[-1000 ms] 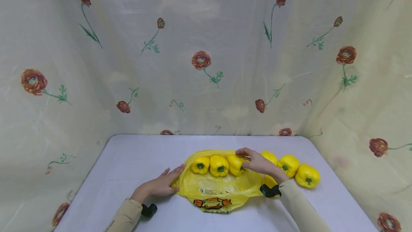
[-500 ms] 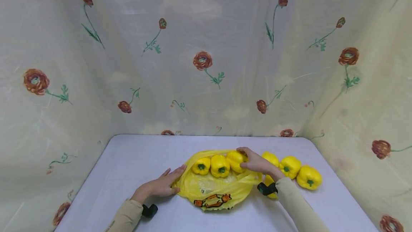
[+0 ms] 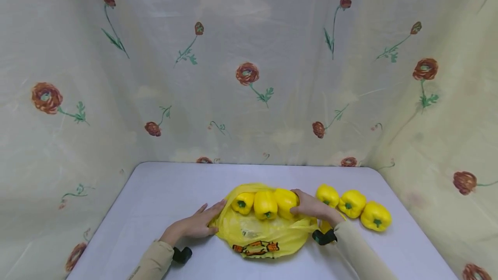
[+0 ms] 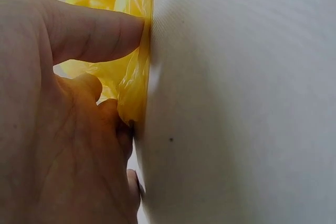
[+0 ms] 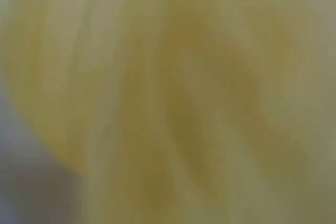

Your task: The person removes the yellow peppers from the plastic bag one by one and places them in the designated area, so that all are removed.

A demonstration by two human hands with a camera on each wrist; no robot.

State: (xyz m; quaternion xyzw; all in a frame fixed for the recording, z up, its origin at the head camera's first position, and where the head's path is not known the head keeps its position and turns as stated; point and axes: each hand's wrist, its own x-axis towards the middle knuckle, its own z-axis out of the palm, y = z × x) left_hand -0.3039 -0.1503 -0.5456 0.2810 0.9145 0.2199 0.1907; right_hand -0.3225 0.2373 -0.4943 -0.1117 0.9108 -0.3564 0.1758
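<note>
Three peppers [image 3: 266, 204] lie side by side in the bag [image 3: 268, 233] on the table [image 3: 175, 189], left of more peppers [image 3: 352, 203].

The yellow bag [image 3: 268, 237] is of thin plastic film, half see-through and wrinkled, with small shiny folds. The yellow peppers [image 3: 266, 203] have smooth, rather glossy skin with bright spots of light on it; whether they are real or plastic, I cannot tell. The worktop [image 3: 175, 193] looks matt, and seen close it shows fine lines like woven cloth. The backdrop [image 3: 194, 94] is a sheet with soft, weak sheen. The sleeves [image 3: 362, 252] are matt cloth; the wrist devices [image 3: 324, 237] look like black plastic.
</note>
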